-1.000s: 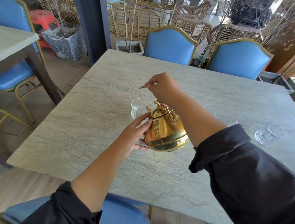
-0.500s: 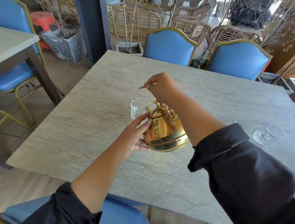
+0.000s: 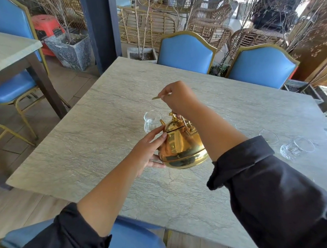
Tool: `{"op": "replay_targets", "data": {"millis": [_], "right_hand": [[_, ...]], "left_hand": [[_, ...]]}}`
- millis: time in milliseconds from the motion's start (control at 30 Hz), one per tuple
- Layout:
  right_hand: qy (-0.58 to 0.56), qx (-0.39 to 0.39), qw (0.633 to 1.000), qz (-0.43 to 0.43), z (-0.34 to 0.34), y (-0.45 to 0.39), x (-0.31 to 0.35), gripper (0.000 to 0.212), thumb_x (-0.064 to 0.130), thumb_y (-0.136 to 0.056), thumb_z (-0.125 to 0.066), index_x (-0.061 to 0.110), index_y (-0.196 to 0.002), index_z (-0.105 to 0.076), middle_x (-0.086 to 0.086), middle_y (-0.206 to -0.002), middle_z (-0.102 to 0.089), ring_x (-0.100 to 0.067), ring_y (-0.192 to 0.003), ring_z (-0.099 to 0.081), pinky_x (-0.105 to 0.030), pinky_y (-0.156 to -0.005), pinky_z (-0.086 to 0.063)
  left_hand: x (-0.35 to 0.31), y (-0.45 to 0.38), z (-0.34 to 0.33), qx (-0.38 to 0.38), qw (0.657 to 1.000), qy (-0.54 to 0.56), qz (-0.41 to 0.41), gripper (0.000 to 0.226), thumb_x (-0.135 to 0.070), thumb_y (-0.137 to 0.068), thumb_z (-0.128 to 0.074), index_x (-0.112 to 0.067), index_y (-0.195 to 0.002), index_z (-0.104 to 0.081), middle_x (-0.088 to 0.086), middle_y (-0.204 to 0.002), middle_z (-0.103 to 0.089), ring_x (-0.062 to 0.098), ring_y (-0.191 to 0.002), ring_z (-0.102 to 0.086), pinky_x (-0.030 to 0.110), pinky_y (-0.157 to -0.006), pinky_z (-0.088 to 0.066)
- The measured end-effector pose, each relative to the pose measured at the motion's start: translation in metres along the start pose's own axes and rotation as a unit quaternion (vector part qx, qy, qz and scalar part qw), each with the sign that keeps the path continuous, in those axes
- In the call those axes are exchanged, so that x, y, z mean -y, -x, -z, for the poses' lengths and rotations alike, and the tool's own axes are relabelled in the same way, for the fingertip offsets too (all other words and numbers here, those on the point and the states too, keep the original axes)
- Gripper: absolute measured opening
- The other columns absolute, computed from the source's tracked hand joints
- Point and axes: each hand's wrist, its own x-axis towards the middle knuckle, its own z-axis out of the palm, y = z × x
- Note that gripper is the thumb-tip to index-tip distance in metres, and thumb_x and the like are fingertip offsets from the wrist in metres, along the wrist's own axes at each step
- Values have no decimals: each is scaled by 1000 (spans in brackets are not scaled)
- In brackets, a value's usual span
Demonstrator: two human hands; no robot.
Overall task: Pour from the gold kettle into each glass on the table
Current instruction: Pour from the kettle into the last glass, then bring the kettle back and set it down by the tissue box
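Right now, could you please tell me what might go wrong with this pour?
The kettle hangs tilted from the right hand, only steadied by the left hand; it may swing and miss the small glass. The right sleeve could knock the two glasses beside it.

The shiny gold kettle (image 3: 182,147) hangs tilted under the right hand (image 3: 178,101), spout toward a clear glass (image 3: 151,121) just beyond the left hand (image 3: 147,154), which touches its side. Two more clear glasses, one (image 3: 296,147) on its side and another (image 3: 269,137), sit well right of both hands.
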Motion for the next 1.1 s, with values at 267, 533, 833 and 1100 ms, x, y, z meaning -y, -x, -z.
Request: {"op": "replay_targets", "data": {"millis": [267, 533, 833, 1100], "right_hand": [[-61, -53, 997, 15, -8, 21, -20, 21, 12, -95, -51, 9, -106, -69, 6, -81, -65, -2, -34, -47, -11, -34, -33], [-169, -96, 981, -20, -25, 65, -57, 18, 15, -95, -50, 19, -107, -63, 10, -64, -52, -12, -44, -40, -22, -50, -33], [-317, -174, 922, -137, 7, 114, -106, 15, 25, -91, -60, 14, -101, -63, 1, -62, -57, -16, -54, -52, -40, -61, -52], [-342, -262, 880, -202, 78, 173, -185, 19, 22, -84, -68, 19, -67, -58, 4, -50, -52, -12, -43, -44, -26, -48, -38]], "left_hand": [[4, 3, 3, -8, 999, -31, -8, 47, -40, -91, -64, -47, -136, -52, 5, -124, -65, 34, -104, -70, 52, -83, -60], [16, 7, 5, 11, 995, -96, -19, 55, -30, -90, -68, -44, -140, -50, 7, -132, -59, 30, -120, -60, 57, -94, -53], [9, -5, -48, 78, 981, -178, -13, 58, -32, -85, -74, -49, -136, -52, 6, -147, -44, 26, -122, -54, 55, -95, -54], [25, -17, -173, 129, 973, -190, -13, 70, -29, -82, -79, -40, -142, -46, -1, -137, -51, 25, -115, -61, 48, -91, -57]]}}
